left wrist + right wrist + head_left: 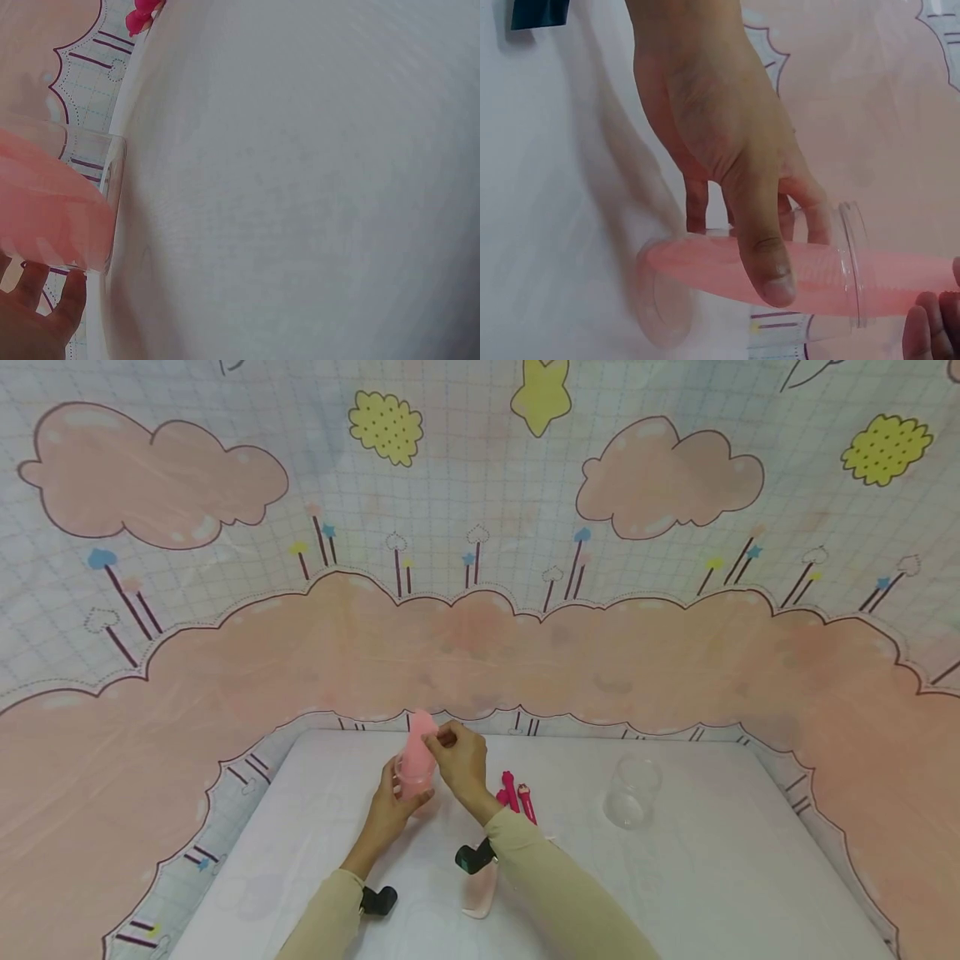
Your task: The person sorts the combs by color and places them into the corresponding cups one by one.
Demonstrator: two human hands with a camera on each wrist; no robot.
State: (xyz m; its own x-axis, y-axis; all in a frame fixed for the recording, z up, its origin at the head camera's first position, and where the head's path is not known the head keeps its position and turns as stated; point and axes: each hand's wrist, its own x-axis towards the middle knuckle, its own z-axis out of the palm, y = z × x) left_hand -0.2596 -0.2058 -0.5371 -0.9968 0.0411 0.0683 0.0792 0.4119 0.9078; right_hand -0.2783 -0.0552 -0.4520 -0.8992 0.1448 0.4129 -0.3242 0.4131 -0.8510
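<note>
My left hand (388, 810) grips a small clear plastic jar (415, 781) and holds it a little above the white table (712, 877). A flat pink strip (420, 735) stands in the jar and sticks out of its mouth. My right hand (456, 758) pinches the strip's upper end. In the right wrist view the left hand (727, 142) wraps the jar (847, 255), its thumb lying across the pink strip (705, 262), and the right fingertips (930, 330) show at the lower right. The left wrist view catches the jar (112, 195), the strip (45, 210) and the left fingers (45, 307).
A second clear jar (632, 792) stands at the right of the table. Two magenta pens (517, 793) lie beside my right wrist. Another pale pink strip (480, 893) lies under my right forearm. A cloud-patterned cloth (480, 635) hangs behind and around the table.
</note>
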